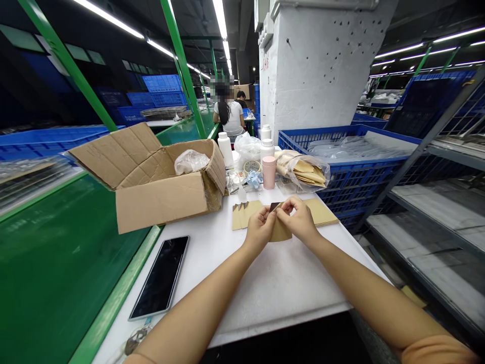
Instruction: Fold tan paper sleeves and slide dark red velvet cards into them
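Observation:
Both my hands meet over the white table [242, 283], closed on one small brown paper envelope [281, 232]. My left hand [261, 222] pinches its left side, and my right hand [297, 215] pinches near its upper edge. A dark flat piece [274, 206] shows between the fingertips at the envelope's top; how far it sits inside is hidden. Left of the hands lie several overlapping envelopes [240, 216] with dark tips showing at their tops. Partly behind my right hand rests a stack of brown envelopes [322, 212].
An open cardboard box [162, 197] stands at the back left. A phone [161, 278] lies at the left edge. Behind the hands are a pink bottle [269, 173], white bottles [225, 149], tape [252, 167] and a plastic bag of envelopes [308, 171]. A blue crate [322, 189] and shelves [439, 202] border the right.

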`<act>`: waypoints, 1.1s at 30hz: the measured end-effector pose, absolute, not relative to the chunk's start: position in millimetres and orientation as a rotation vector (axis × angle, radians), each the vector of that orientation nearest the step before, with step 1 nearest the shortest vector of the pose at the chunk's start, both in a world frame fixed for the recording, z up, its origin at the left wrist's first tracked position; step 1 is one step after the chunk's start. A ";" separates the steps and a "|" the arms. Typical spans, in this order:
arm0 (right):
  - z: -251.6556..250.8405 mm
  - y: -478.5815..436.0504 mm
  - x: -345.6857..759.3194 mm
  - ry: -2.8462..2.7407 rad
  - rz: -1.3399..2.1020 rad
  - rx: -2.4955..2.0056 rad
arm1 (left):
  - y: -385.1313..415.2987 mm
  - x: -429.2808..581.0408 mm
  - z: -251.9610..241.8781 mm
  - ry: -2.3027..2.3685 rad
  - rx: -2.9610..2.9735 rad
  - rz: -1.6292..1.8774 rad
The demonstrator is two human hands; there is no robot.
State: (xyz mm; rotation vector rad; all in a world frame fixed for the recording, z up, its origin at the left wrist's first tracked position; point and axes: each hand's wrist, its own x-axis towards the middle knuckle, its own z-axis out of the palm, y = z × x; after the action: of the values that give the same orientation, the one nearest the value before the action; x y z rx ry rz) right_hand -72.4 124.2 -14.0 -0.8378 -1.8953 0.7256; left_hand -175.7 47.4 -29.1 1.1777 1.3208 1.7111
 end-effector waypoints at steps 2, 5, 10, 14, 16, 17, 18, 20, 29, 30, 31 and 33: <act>-12.6 123.7 -72.3 -1.870 0.660 -0.828 | 47.8 -177.9 -29.9 1.382 1.202 1.713; -12.0 123.8 -71.7 -1.914 0.687 -0.691 | 48.0 -181.7 -31.5 1.505 1.319 1.704; -12.3 123.2 -69.2 -1.879 0.781 -0.554 | 47.6 -190.8 -32.5 1.728 1.547 1.689; -7.1 121.0 -66.4 -1.879 0.712 -0.421 | 44.5 -202.2 -27.2 1.714 1.908 1.801; -5.5 120.4 -65.3 -1.876 0.607 -0.365 | 41.9 -206.7 -22.9 1.598 2.102 1.912; -5.6 120.6 -64.8 -1.883 0.548 -0.338 | 40.7 -208.0 -20.9 1.537 2.180 1.955; -6.3 121.0 -64.3 -1.898 0.492 -0.310 | 39.6 -208.5 -19.2 1.490 2.244 1.984; -8.9 122.6 -62.7 -1.921 0.390 -0.259 | 38.2 -207.3 -17.5 1.449 2.319 1.999; -31.7 144.1 -72.0 -1.810 0.853 -0.543 | 49.9 -223.0 -20.1 1.655 1.372 2.353; -37.1 148.2 -76.9 -1.783 1.019 -0.632 | 51.8 -228.8 -20.0 1.608 1.215 2.393; -42.9 152.5 -82.4 -1.762 1.159 -0.711 | 53.4 -234.6 -19.9 1.562 1.105 2.415; -54.1 161.2 -94.4 -1.762 1.290 -0.849 | 55.4 -244.2 -20.3 1.549 1.010 2.413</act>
State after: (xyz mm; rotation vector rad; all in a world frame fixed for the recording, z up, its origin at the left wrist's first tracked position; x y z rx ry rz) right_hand -94.4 161.2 -54.1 -0.8490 -1.7625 1.2904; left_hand -244.2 55.4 -20.3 1.0099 1.5488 2.4127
